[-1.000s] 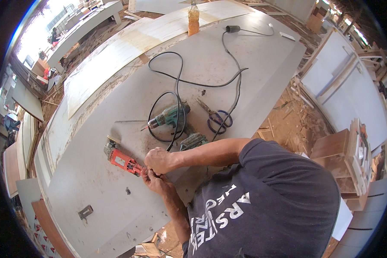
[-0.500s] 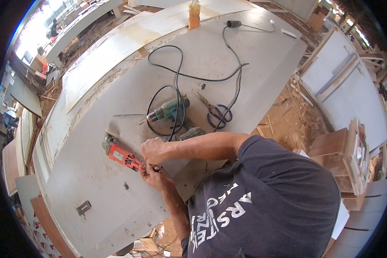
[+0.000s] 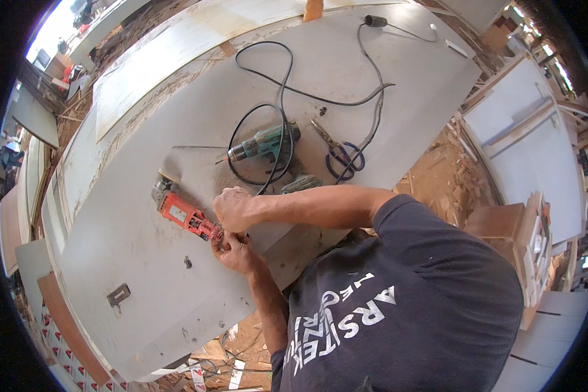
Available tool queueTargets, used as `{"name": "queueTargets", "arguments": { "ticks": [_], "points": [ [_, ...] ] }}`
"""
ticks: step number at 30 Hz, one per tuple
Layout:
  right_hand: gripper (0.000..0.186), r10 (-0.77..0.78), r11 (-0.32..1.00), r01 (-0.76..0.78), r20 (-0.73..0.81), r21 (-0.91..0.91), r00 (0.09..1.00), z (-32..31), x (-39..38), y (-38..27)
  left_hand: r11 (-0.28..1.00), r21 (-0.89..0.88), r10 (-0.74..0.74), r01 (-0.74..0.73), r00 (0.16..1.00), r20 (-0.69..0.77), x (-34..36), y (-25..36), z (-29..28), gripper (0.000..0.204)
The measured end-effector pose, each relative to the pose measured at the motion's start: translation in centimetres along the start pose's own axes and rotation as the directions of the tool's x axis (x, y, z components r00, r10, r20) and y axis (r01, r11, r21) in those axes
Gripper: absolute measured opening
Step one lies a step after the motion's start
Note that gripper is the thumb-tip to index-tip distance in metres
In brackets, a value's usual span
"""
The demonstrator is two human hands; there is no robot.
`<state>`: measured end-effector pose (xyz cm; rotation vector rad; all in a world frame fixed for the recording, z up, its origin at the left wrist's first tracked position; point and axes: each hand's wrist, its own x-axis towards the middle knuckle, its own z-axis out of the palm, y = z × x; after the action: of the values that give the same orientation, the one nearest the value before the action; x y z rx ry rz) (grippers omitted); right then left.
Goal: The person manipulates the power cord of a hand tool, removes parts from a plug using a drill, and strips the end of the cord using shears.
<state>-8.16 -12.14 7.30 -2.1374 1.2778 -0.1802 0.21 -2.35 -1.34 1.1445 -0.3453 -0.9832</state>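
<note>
A red angle grinder [image 3: 183, 212], its rear housing opened, lies diagonally on the grey board [image 3: 111, 248]. My left hand [image 3: 236, 255] grips the grinder's rear end from below. My right hand [image 3: 235, 209] is closed just above that end, fingers bunched; what is in them is hidden. Beyond my hands lie a teal drill [image 3: 255, 144] with a black cable [image 3: 286, 89] looped over it, blue-handled scissors [image 3: 340, 158] and a thin rod [image 3: 189, 147]. A small metal piece [image 3: 119, 294] rests toward the lower left.
An orange bottle [image 3: 312, 12] stands at the far edge beside pale sheets [image 3: 144, 85]. A black connector [image 3: 374, 21] lies at the back right. Leaning white panels [image 3: 522, 150] and a wooden box [image 3: 496, 228] are at right. Wood scraps cover the floor [image 3: 438, 170].
The whole view has shifted, so the board and tools sit higher in the picture. My hands stay at the grinder's rear end, with slight movement of the fingers.
</note>
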Motion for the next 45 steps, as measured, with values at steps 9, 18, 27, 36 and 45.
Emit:
{"name": "queueTargets", "arguments": {
  "ticks": [9,18,27,36,45],
  "points": [
    [0.02,-0.291,0.943,0.264,-0.12,-0.202,0.949,1.7,0.5,1.7,0.998,0.057,-0.022,0.019,0.998,0.051,-0.1,0.7,0.0,0.036],
    [0.013,-0.093,0.992,0.095,-0.031,0.081,0.995,1.5,0.9,1.4,0.996,0.085,0.006,-0.011,0.998,0.062,0.4,0.0,-0.7,0.033],
    [0.025,-0.239,0.97,0.243,-0.252,-0.015,0.938,1.5,-1.0,2.1,0.999,0.024,0.03,-0.029,0.997,-0.073,-0.9,1.1,2.0,0.026],
    [0.033,0.085,0.953,-0.254,-0.653,-0.168,0.752,-13.9,-9.5,22.0,0.995,-0.064,-0.084,0.072,0.972,-0.219,-2.1,1.6,1.4,0.029],
    [0.024,0.207,0.846,-0.439,-0.571,-0.303,0.794,-21.0,-13.9,36.3,0.931,0.325,0.294,-0.168,0.871,-0.394,-8.7,-0.3,6.4,0.038]
  ]
}}
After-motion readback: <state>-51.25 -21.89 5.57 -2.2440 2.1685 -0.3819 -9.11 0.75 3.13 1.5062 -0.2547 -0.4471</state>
